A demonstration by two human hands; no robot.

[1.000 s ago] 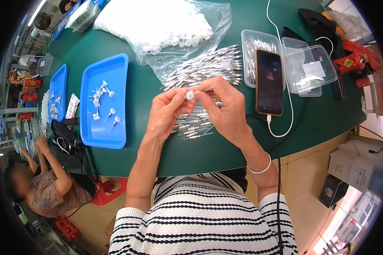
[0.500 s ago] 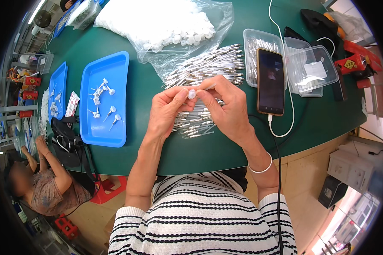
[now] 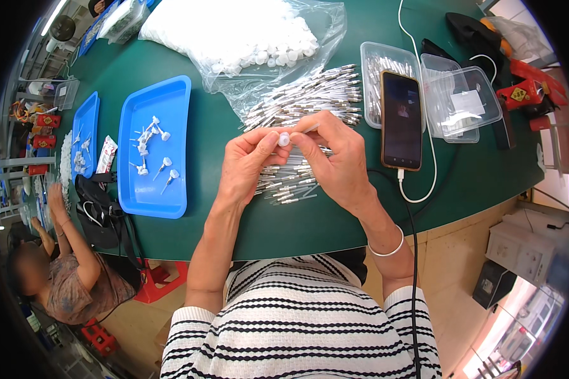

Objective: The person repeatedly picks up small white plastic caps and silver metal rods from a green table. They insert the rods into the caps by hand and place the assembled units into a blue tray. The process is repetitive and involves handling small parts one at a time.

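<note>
Between the thumb and forefinger of my left hand (image 3: 246,161) sits a small round white plastic cap (image 3: 284,138). Close against it, my right hand (image 3: 335,158) pinches a thin pale tube (image 3: 311,128), mostly hidden by the fingers. Both hands meet over a heap of thin white tubes with metal ends (image 3: 310,95), which spreads out beyond and beneath them. Past the heap, a clear plastic bag (image 3: 227,88) spills many more white caps (image 3: 278,57). On my left, a blue tray (image 3: 152,205) holds several capped pieces with thin stems (image 3: 164,167).
A phone (image 3: 401,120) on a white cable leans over a clear box (image 3: 372,57) of tubes. Clear lids (image 3: 464,110) lie to its right. A second blue tray (image 3: 85,126), a black bag (image 3: 98,211) and a seated co-worker (image 3: 76,278) are at the left.
My hands, the cap and the tube hold almost the same position. The co-worker's hand at the left has moved farther up over the table.
</note>
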